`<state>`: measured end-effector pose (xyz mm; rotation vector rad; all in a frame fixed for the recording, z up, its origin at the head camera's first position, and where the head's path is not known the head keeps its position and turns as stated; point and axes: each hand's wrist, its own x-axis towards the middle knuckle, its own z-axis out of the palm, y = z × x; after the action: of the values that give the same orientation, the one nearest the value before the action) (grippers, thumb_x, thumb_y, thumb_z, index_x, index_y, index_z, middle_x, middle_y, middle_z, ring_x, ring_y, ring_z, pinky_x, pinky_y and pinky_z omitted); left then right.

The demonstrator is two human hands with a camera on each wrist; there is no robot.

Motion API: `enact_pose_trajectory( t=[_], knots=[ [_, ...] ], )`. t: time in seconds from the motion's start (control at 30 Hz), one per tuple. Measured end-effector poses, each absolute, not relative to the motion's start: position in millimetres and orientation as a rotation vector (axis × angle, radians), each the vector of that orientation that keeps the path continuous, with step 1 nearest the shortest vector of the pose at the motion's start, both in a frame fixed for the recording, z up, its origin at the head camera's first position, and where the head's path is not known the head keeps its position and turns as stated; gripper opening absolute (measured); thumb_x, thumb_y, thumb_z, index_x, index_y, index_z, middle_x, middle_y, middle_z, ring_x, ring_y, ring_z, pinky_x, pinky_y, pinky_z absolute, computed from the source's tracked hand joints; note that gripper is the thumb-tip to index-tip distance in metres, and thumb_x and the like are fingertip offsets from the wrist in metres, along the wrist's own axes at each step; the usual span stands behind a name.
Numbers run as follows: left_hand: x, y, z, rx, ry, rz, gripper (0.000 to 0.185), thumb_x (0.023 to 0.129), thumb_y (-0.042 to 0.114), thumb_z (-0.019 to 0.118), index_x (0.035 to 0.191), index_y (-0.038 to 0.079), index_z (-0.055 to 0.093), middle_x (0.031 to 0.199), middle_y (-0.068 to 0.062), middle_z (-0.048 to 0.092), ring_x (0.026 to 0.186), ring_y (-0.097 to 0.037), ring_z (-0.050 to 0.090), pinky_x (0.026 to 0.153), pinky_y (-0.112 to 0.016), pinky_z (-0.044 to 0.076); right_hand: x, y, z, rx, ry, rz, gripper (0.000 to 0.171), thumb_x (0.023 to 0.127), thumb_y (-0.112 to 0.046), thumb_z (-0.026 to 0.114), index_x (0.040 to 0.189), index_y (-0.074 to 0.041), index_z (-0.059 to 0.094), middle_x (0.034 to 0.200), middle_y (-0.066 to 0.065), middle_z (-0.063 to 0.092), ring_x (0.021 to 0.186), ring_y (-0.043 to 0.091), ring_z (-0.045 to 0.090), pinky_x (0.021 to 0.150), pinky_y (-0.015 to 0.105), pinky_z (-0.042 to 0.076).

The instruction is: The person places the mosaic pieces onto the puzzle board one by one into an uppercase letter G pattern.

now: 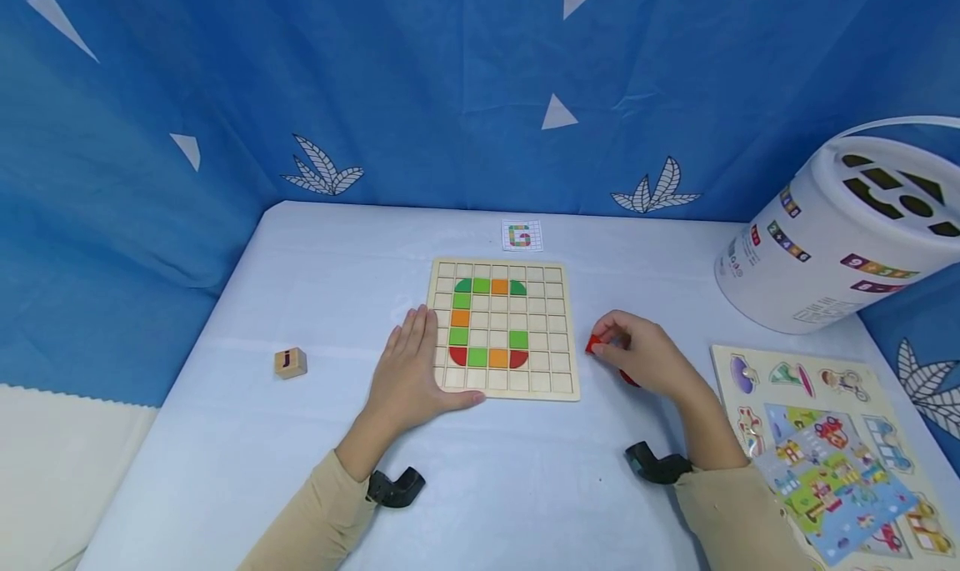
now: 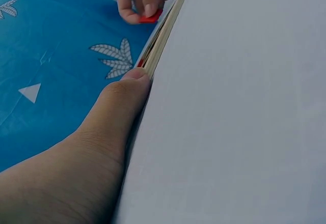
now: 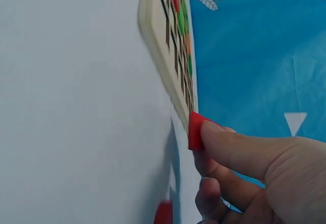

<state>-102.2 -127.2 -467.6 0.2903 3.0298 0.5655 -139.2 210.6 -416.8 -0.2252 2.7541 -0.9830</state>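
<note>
A wooden grid board [image 1: 555, 383] lies on the white table, with green, orange and red tiles set in its squares as a G-like outline. My left hand [image 1: 411, 381] rests along the board's left side with straight fingers, its thumb at the near edge. Just off the board's right side, my right hand [image 1: 647, 356] pinches a small red tile [image 3: 195, 132] between thumb and fingers. A second red tile [image 1: 629, 378] sits partly hidden beneath that hand. Behind the board lies a small pattern card [image 1: 522, 236] showing a coloured G on a grid.
A wooden letter cube [image 1: 290, 363] stands at the left. On the right are a white lidded bucket [image 1: 802, 254] and a picture puzzle board [image 1: 731, 356] with illustrated cards [image 1: 840, 479] on top. Blue cloth [image 1: 450, 79] hangs behind the table.
</note>
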Motion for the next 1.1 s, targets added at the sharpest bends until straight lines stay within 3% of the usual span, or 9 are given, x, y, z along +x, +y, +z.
enact_pose_trajectory(
  t=[0.4, 0.53, 0.9, 1.1],
  knots=[
    [-103, -128, -469, 0.285, 3.025, 0.544, 0.139, 0.063, 0.095, 0.053, 0.159, 0.005, 0.007, 0.169, -0.011, 0.005, 0.157, -0.028, 0.003, 0.126, -0.048, 0.011, -168, 138, -423, -0.3, 2.703, -1.128, 0.013, 0.092, -0.016, 0.071, 0.101, -0.019, 0.064, 0.094, 0.001, 0.066, 0.077, 0.022, 0.055, 0.068, 0.032, 0.049],
    [-102, -128, -469, 0.281, 3.023, 0.554, 0.14, 0.062, 0.095, 0.053, 0.159, 0.005, 0.007, 0.168, -0.011, 0.005, 0.157, -0.027, 0.003, 0.126, -0.047, 0.011, -173, 123, -427, -0.316, 2.718, -1.109, 0.012, 0.092, -0.016, 0.07, 0.102, -0.021, 0.064, 0.093, -0.001, 0.065, 0.083, 0.019, 0.057, 0.075, 0.031, 0.05],
    [-102, -129, -468, 0.28, 3.028, 0.533, 0.14, 0.062, 0.095, 0.052, 0.159, 0.005, 0.007, 0.169, -0.011, 0.005, 0.157, -0.027, 0.004, 0.127, -0.047, 0.011, -173, 111, -427, -0.323, 2.733, -1.049, 0.013, 0.092, -0.017, 0.071, 0.104, -0.02, 0.068, 0.095, -0.002, 0.065, 0.087, 0.018, 0.059, 0.081, 0.031, 0.054],
    [-101, -128, -466, 0.294, 3.037, 0.557, 0.138, 0.064, 0.091, 0.057, 0.159, 0.003, 0.01, 0.168, -0.013, 0.008, 0.156, -0.029, 0.006, 0.126, -0.049, 0.013, -170, 114, -425, -0.341, 2.774, -0.998, 0.015, 0.091, -0.017, 0.073, 0.105, -0.017, 0.076, 0.103, -0.002, 0.064, 0.097, 0.019, 0.06, 0.092, 0.037, 0.054]
  ],
)
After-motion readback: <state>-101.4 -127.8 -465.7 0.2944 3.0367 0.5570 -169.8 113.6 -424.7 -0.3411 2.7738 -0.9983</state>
